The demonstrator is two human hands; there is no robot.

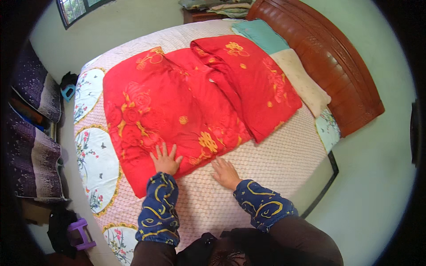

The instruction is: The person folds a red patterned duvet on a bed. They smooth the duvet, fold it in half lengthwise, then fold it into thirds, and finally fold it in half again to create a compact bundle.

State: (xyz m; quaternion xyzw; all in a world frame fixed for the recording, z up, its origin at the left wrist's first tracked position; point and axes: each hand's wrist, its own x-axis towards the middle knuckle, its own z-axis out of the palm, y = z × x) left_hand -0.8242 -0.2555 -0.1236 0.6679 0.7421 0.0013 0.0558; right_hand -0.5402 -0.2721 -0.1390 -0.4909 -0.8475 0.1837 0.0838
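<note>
A red quilt (159,99) with yellow and pink flower patterns lies folded across the bed, its two sides turned in towards the middle. My left hand (166,161) rests flat on the quilt near its lower edge, fingers spread, holding nothing. At the quilt's near edge, my right hand (226,173) lies palm down on the patterned bed sheet (273,166), its fingertips close to the red cloth. Both forearms wear dark blue sleeve covers with yellow designs. Beyond the quilt, a teal pillow (261,35) and a cream pillow (299,78) lie by the headboard.
A brown wooden headboard (329,66) stands at the upper right. Folded bedding (229,8) lies on a cabinet behind the bed. Purple-and-white curtains (46,163) hang at the left. A purple stool (81,234) with dark cloth and a blue stool (68,93) stand beside the bed.
</note>
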